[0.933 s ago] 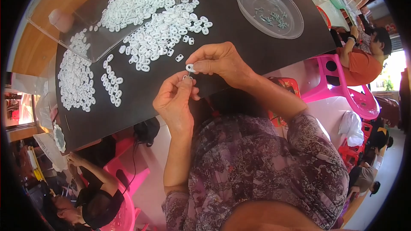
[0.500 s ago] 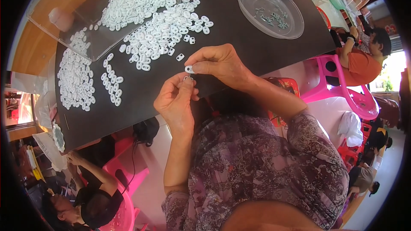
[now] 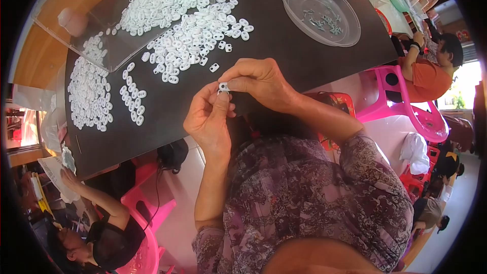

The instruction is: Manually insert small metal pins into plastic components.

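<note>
1. White plastic clip [image 3: 223,87] sits pinched between our two hands, above the desk [image 3: 264,35] edge.
2. Our right hand [image 3: 258,81] fingers grasp it from above; our left hand [image 3: 208,119] fingers press it from below.
3. More clips [image 3: 193,35] lie heaped beyond, near a clear bowl [image 3: 320,11].

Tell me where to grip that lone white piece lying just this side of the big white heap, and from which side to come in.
Probably from above, pinching the lone white piece across its narrow waist between thumb and forefinger. It lies flat on the dark table, a small two-holed oval, so only its edges offer purchase. It sits apart from the heap, with bare table on the near side, so coming from there should disturb nothing.
</note>
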The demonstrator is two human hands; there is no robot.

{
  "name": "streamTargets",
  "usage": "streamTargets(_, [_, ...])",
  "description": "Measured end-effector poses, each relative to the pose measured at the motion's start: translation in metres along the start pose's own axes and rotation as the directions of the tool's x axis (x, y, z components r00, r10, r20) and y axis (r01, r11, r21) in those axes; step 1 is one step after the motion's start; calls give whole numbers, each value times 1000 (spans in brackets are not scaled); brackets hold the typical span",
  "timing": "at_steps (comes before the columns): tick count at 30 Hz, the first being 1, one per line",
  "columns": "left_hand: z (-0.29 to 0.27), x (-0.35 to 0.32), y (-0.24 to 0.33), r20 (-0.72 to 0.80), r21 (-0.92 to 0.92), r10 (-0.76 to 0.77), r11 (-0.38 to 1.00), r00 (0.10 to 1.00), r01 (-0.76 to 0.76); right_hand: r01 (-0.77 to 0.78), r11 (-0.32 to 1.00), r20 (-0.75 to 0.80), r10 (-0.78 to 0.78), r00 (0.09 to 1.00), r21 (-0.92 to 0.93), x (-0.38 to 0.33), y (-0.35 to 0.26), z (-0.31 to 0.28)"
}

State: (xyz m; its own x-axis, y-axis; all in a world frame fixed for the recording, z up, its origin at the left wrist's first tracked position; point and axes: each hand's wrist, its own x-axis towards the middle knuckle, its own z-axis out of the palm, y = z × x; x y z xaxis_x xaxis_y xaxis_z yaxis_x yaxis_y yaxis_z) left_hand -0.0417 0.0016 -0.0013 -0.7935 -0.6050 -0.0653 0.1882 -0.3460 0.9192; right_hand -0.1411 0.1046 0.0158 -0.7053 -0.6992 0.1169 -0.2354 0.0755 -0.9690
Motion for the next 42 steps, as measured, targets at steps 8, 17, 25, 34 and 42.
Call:
streamTargets(8, [0, 3, -3, 9, -60, 24, 998, 1000, -23, 62, 994, -20, -64, 998, -95, 1, 1, 5])
streamTargets(17, [2, 4, 2, 3, -49, 22, 999, 1000, -22, -17, 1000, -40, 18, 999, 20, 0, -2, 8])
streamTargets(25, [3, 6, 4, -12, -115, 6, 993, 1000, -8, 314, 896, 20, -324, 946, -315, -4, -1, 8])
streamTargets(34, [4, 2, 4, -61, -147, -30, 989, 998, 21, 408, 830, -61, -463, 884, -381, -6, 5, 13])
streamTargets(42, [2, 1, 4, -44, -29, 18, 999, 999, -19, 375, 862, -85, -425, 901, -342, -9, 2, 14])
